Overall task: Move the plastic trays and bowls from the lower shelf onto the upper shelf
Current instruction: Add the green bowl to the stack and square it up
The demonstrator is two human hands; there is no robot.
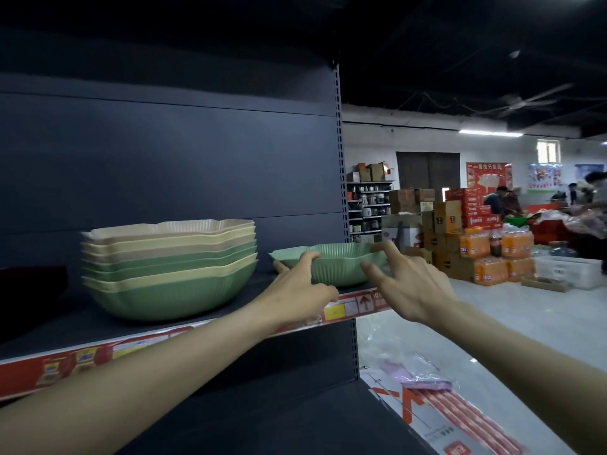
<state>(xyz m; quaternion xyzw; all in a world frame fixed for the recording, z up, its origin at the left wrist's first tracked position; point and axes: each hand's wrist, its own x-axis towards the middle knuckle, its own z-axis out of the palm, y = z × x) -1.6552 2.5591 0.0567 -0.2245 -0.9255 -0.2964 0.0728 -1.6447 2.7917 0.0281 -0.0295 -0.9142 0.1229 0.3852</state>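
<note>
A single green ribbed plastic bowl point(338, 262) rests on the upper shelf point(203, 318) near its right end. My left hand point(303, 284) grips the bowl's left rim, fingers curled over the edge and thumb beneath. My right hand point(399, 277) is at the bowl's right side with fingers spread and fairly straight; the fingertips touch the rim and wall. To the left stands a stack of several nested bowls point(170, 267), beige, yellow and green, clear of both hands.
A dark object point(33, 284) sits at the shelf's far left. The perforated upright point(341, 178) stands just behind the bowl. Plastic-wrapped goods point(427, 382) lie on the lower level at right. Beyond are stacked cartons, orange drink packs point(502, 254) and people.
</note>
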